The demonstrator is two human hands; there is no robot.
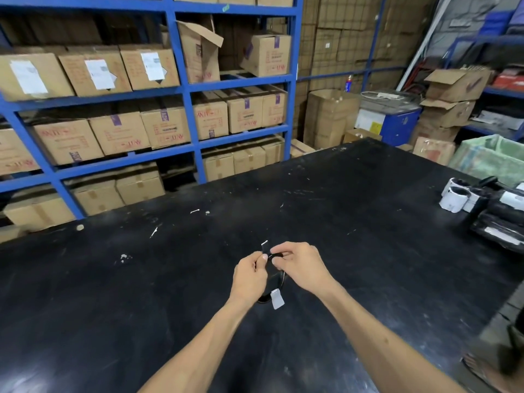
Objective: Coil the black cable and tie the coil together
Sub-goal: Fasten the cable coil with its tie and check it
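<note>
A coiled black cable (274, 280) hangs between both hands above the black table (340, 222). My left hand (249, 276) pinches the coil at its upper left. My right hand (302, 265) grips the top of the coil, fingers curled around a black tie strip whose white-tipped end (264, 246) sticks up between the thumbs. A white tag (277, 299) dangles from the bottom of the coil. Most of the cable is hard to make out against the dark tabletop.
Bundled black cables with white labels (465, 198) and black packets (502, 222) lie at the table's right edge. Small white scraps (154, 231) dot the tabletop. Blue shelving with cardboard boxes (113, 123) stands behind; a green-lined box (490, 160) sits far right.
</note>
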